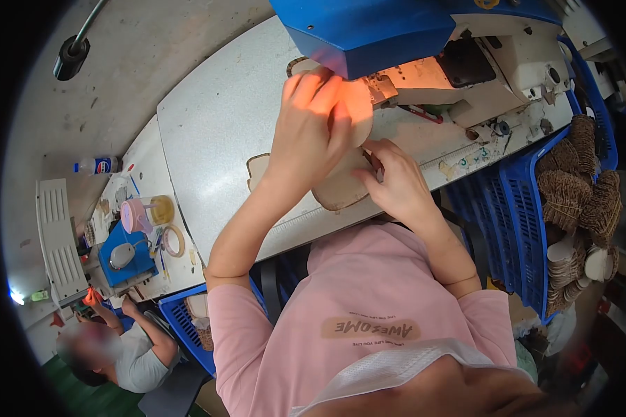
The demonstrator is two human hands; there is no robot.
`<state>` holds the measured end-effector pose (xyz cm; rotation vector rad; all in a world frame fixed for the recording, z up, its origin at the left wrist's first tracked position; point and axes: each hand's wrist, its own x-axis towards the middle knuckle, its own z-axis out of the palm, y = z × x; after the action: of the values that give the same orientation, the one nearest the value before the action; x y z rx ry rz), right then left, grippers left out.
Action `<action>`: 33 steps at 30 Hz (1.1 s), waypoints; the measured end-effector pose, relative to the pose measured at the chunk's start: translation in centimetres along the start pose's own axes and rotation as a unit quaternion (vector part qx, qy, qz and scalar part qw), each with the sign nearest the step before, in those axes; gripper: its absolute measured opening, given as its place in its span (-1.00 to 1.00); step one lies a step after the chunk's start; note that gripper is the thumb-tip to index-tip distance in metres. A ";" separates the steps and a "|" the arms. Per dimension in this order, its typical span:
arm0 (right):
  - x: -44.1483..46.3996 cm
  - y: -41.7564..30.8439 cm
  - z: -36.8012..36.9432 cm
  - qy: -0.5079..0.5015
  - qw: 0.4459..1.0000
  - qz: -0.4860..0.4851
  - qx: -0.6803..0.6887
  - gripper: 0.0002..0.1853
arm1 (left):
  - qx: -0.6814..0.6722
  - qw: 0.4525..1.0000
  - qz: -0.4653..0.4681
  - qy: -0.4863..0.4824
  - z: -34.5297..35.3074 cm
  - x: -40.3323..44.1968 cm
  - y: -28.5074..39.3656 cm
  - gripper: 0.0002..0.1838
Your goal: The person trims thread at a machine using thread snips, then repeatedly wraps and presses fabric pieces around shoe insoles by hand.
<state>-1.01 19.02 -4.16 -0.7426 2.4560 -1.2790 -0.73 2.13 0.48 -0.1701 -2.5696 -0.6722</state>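
The left hand [309,128] bends its fingers round a thin, flat cream piece [359,111] with a smooth face and curved edge, pinching it under the orange-lit lower edge of a blue machine housing [368,38]. The right hand [400,181] has its fingers bent and thumb held near them at the piece's near end; whether it grips cannot be told. Just below, a rounded, brown-edged cream panel [339,189] lies on the smooth white desk [215,139], with a similar panel [257,170] left, partly behind the forearm. The housing overhangs the work. Slatted blue plastic crates [522,229] and bundled, rough-edged brown pieces [563,191] stand right; a bottle [97,165] lies far left.
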 end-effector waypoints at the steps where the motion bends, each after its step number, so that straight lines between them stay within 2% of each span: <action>1: 0.1 -0.1 0.1 0.003 1.000 -0.001 -0.004 -0.57 | 0.000 1.000 0.006 0.013 0.0 -0.2 -0.2 -0.67; 5: -0.3 -0.1 0.8 0.036 0.999 -0.034 0.002 -0.58 | 0.021 0.997 0.016 0.073 -1.2 -2.3 -1.3 -0.67; 8: -0.6 -0.3 1.0 0.052 0.997 -0.058 -0.015 -0.63 | 0.003 0.987 -0.025 0.157 -3.1 -5.4 -2.9 -0.70; 11: -0.4 -0.3 1.3 0.076 0.994 -0.083 0.012 -0.73 | -0.098 0.959 -0.177 0.198 -3.5 -9.7 -4.8 -0.74; 14: 0.1 0.0 1.3 0.056 0.995 -0.081 0.033 -0.82 | -0.188 0.909 -0.350 0.127 -1.0 -16.0 -8.4 -0.75; 16: 0.2 0.2 1.4 0.066 0.990 -0.121 0.019 -0.85 | 0.014 0.961 -0.274 -0.016 0.4 -17.8 -8.7 -0.75; 17: 0.2 0.1 1.4 0.072 0.987 -0.141 0.012 -0.87 | 0.066 0.962 -0.264 -0.019 0.6 -17.6 -7.8 -0.74; 20: -0.1 -1.1 0.9 0.057 0.982 -0.106 0.144 -0.91 | -0.023 0.962 -0.246 0.120 -0.8 -15.0 -6.6 -0.74; 22: 0.6 -2.2 0.1 0.118 0.970 -0.114 0.180 -0.93 | -0.027 0.962 -0.151 0.227 -2.4 -12.2 -4.8 -0.80; 24: 1.8 -2.9 -0.7 0.164 0.963 -0.120 0.178 -0.91 | -0.043 0.959 -0.037 0.279 -3.0 -10.3 -2.7 -0.80; 26: 3.2 -3.0 -1.3 0.194 0.964 -0.124 0.133 -0.88 | -0.012 0.967 0.116 0.225 -3.1 -7.8 -1.5 -0.74; 27: 3.7 -3.0 -1.5 0.183 0.970 -0.104 0.122 -0.85 | 0.005 0.975 0.146 0.170 -3.0 -6.1 -0.6 -0.69; 28: 3.8 -3.1 -1.7 0.155 0.980 -0.076 0.101 -0.84 | -0.020 0.977 0.152 0.150 -2.0 -4.5 -0.8 -0.57; 30: 3.8 -3.3 -2.2 0.097 0.993 -0.019 0.060 -0.81 | -0.020 0.993 0.098 0.067 -1.5 -3.0 -0.2 -0.61; 33: 2.8 -1.9 -1.6 -0.039 0.953 0.045 0.296 -0.75 | -0.045 0.994 0.089 0.039 -1.4 -3.3 -0.1 -0.63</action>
<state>-3.46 17.63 -1.66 -0.4957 1.8545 -1.7778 2.75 1.31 -0.06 -0.3902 -2.4163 -0.7133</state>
